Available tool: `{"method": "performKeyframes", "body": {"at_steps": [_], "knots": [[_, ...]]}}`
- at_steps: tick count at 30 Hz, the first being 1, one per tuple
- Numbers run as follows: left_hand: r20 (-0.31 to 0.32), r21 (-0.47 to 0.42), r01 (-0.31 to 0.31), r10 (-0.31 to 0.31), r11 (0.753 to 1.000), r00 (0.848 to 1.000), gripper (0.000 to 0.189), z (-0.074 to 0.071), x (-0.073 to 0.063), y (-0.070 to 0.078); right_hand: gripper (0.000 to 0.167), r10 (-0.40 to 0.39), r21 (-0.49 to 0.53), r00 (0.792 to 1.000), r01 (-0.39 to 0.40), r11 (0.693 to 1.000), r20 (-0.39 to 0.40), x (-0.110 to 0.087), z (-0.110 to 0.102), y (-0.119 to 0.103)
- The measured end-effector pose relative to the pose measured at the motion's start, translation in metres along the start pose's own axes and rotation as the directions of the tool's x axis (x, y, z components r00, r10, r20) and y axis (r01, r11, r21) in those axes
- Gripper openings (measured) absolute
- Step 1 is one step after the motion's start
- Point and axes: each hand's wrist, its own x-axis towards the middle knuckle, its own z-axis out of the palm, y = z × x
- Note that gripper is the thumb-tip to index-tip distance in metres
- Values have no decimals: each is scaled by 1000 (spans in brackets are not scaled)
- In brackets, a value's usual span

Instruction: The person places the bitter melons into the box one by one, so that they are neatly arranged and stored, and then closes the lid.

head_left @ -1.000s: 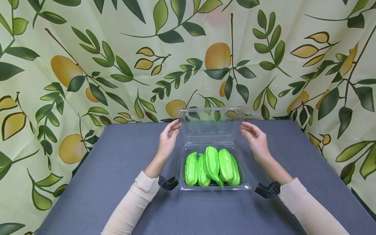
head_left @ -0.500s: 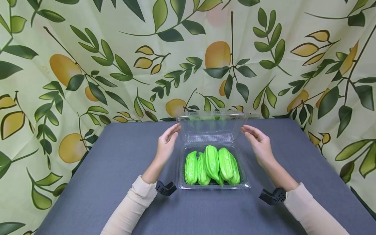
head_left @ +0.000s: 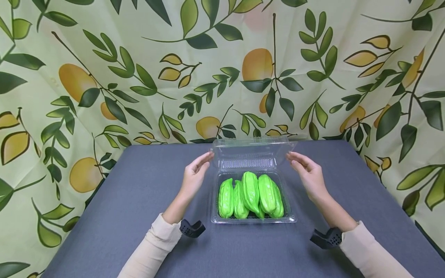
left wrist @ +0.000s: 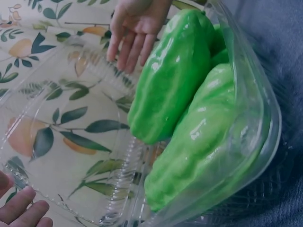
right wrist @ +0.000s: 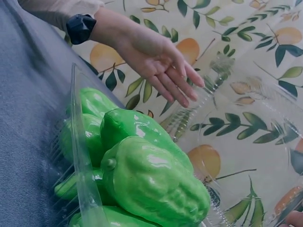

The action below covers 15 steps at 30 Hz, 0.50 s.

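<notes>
A clear plastic clamshell box (head_left: 253,221) lies on the table with several bright green, ridged bitter melons (head_left: 251,189) in its base. Its hinged lid (head_left: 247,163) stands raised at the far side. My left hand (head_left: 194,175) is at the lid's left edge, fingers extended; the right wrist view shows this hand (right wrist: 151,59) with straight fingers. At the opposite edge is my right hand (head_left: 310,174), its fingers (left wrist: 132,49) also straight in the left wrist view. Fingertips lie at or very near the lid's sides; firm contact is hard to tell.
The grey tabletop (head_left: 156,170) extends around the box. A leaf-and-fruit patterned cloth (head_left: 222,69) hangs behind the table and along its sides. Each wrist wears a black device, such as the left one (head_left: 192,228).
Both hands have moved a little toward me. The lid's upper edge has come lower in the head view, its angle changing. The box base and the bitter melons have stayed put.
</notes>
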Motion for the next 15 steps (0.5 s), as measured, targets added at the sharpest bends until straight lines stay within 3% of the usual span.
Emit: {"method": "performKeyframes", "body": {"at_steps": [8,15], "knots": [[-22,-4,28,-28,1000,999,31,-3,-2,1,38,29,-2,1000,-29,1000,7,-5,-2,0],[-8,-3,80,-80,997,997,30,-4,-8,4,26,11,28,1000,-11,1000,-3,-8,-5,1]]}}
